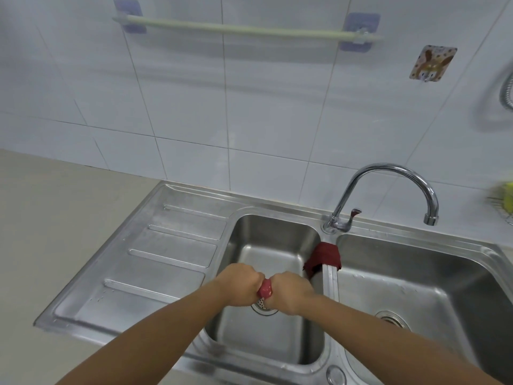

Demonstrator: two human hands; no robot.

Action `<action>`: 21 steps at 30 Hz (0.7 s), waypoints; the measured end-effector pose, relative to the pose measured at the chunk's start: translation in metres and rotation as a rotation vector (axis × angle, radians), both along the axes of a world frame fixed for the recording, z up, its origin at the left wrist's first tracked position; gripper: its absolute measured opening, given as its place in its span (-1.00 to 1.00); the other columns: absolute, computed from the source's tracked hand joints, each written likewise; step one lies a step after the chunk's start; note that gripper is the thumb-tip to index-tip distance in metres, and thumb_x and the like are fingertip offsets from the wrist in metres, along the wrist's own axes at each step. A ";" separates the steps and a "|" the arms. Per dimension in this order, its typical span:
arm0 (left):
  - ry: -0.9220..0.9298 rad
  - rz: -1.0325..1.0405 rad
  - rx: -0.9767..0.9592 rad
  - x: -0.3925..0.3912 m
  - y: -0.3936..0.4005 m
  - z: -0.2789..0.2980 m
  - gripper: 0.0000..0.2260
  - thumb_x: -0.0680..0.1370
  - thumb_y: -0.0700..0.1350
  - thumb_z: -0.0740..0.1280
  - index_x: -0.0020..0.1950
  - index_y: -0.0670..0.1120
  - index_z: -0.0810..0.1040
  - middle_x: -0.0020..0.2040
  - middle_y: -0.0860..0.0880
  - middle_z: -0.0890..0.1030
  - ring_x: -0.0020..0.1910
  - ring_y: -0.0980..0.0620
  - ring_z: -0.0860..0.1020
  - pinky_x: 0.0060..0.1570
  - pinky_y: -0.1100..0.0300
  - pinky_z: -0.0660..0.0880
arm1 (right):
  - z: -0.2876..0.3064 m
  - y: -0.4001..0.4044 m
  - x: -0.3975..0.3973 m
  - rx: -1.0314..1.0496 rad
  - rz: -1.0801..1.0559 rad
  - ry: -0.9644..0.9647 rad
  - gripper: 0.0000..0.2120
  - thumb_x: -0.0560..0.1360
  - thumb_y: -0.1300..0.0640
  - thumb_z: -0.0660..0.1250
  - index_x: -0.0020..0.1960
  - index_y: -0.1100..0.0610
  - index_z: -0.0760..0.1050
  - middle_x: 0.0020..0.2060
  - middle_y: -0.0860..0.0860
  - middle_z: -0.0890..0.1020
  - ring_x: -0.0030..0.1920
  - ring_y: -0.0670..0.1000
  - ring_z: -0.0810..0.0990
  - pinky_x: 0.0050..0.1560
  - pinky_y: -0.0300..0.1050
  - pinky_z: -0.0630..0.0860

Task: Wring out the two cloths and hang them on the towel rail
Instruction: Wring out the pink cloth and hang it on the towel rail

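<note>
we grip a pink cloth (265,290) over the left basin (273,245) of the sink, our left hand (241,284) and right hand (288,293) fisted tight around its ends, knuckles almost touching. the dark red cloth (324,258) drapes over the sink's divider by the tap (388,190). the towel rail (244,29) sits bare on the wall high above the sink

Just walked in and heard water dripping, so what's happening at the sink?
A person is wringing a pink cloth over the left basin, with the left hand and right hand clenched on it close together. A dark red cloth lies draped over the divider between the basins. The towel rail on the wall has nothing on it yet.
</note>
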State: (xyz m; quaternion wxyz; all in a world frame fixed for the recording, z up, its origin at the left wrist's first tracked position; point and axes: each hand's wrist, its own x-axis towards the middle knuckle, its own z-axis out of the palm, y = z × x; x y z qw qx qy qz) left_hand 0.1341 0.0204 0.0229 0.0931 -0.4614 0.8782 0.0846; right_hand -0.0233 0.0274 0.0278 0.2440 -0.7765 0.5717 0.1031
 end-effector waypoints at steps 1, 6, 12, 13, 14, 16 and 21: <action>-0.028 0.015 0.034 -0.003 0.000 0.001 -0.80 0.48 -0.09 0.24 -0.07 -0.19 0.57 -0.19 -0.16 0.64 -0.22 -0.17 0.59 -0.15 0.03 0.58 | -0.003 0.000 -0.001 -0.051 0.033 0.025 -0.81 0.37 -0.01 0.29 -0.18 0.09 0.57 -0.29 0.01 0.58 -0.27 0.07 0.52 -0.35 -0.16 0.36; -0.047 0.069 0.132 -0.008 0.002 0.001 -0.82 0.47 -0.10 0.22 -0.20 -0.16 0.55 -0.37 -0.03 0.46 -0.33 -0.08 0.47 -0.22 0.08 0.53 | -0.008 0.001 -0.003 -0.163 0.144 0.070 -0.88 0.40 0.04 0.23 -0.27 0.04 0.48 -0.29 0.05 0.59 -0.28 0.09 0.51 -0.30 -0.13 0.38; -0.004 0.114 0.209 -0.009 0.004 0.000 -0.80 0.46 -0.07 0.20 -0.35 -0.09 0.43 -0.45 0.02 0.38 -0.35 -0.06 0.47 -0.26 0.10 0.49 | -0.013 0.000 -0.005 -0.209 0.207 0.065 -0.82 0.45 0.06 0.19 -0.15 0.10 0.54 -0.19 0.11 0.67 -0.29 0.09 0.47 -0.28 -0.11 0.37; 0.005 0.115 0.206 -0.009 0.004 -0.001 -0.80 0.46 -0.07 0.20 -0.35 -0.09 0.42 -0.46 0.02 0.38 -0.35 -0.06 0.46 -0.27 0.11 0.48 | -0.013 0.000 -0.006 -0.217 0.214 0.060 -0.82 0.45 0.06 0.19 -0.13 0.10 0.54 -0.19 0.11 0.67 -0.28 0.10 0.49 -0.28 -0.11 0.37; 0.012 0.116 0.194 -0.008 0.004 -0.001 -0.80 0.46 -0.07 0.21 -0.35 -0.10 0.43 -0.46 0.02 0.38 -0.36 -0.06 0.46 -0.28 0.12 0.48 | -0.013 -0.001 -0.005 -0.227 0.220 0.059 -0.82 0.46 0.07 0.19 -0.11 0.11 0.54 -0.18 0.11 0.67 -0.26 0.12 0.53 -0.27 -0.11 0.37; 0.030 0.103 0.131 -0.004 0.003 -0.005 -0.80 0.48 -0.07 0.20 -0.26 -0.15 0.50 -0.42 -0.01 0.46 -0.37 -0.05 0.47 -0.28 0.11 0.51 | -0.013 -0.003 -0.005 -0.241 0.224 0.058 -0.80 0.45 0.06 0.21 -0.04 0.13 0.54 -0.15 0.11 0.67 -0.17 0.15 0.60 -0.26 -0.12 0.38; 0.170 0.091 -0.104 0.009 0.001 -0.017 -0.72 0.52 0.05 0.15 -0.12 -0.14 0.48 -0.24 -0.09 0.60 -0.33 -0.05 0.53 -0.31 0.10 0.54 | -0.005 -0.008 -0.001 -0.059 0.058 -0.061 -0.84 0.36 0.04 0.28 -0.14 0.10 0.51 -0.30 0.00 0.57 -0.27 0.05 0.54 -0.41 -0.17 0.31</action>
